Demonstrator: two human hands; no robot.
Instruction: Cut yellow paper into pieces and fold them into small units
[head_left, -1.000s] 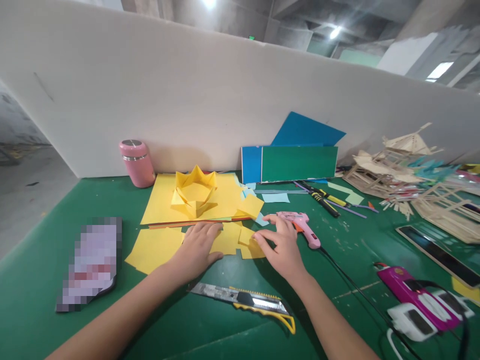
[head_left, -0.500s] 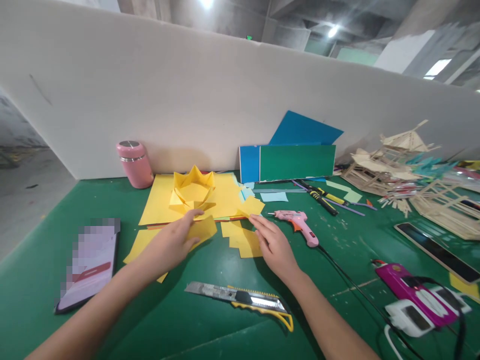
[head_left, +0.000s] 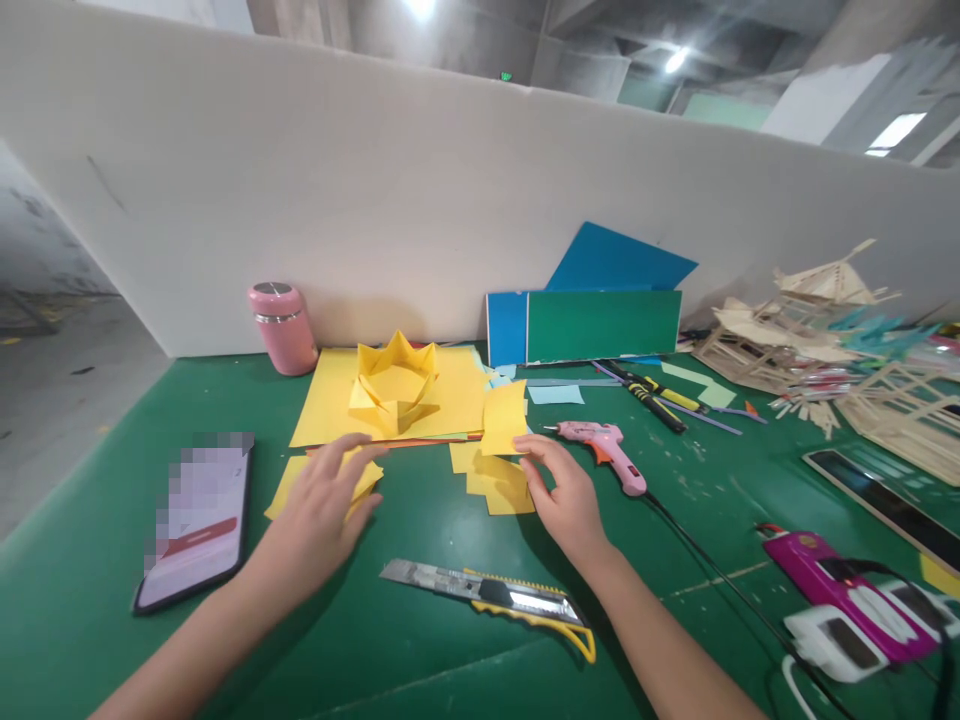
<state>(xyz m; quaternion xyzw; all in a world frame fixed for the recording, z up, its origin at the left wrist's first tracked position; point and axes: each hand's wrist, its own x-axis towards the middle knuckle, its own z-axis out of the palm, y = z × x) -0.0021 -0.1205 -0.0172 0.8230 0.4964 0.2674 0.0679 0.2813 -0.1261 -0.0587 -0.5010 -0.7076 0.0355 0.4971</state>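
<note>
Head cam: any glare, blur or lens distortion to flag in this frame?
Head view: ceiling lights flare with streaks at the top; the wide-angle lens bows the top edge of the white partition; soft shadows lie under the left hand and right hand, both sharp, as is the yellow paper square the right one pinches; the knife blade glints mildly; the screen of the phone is pixelated.
</note>
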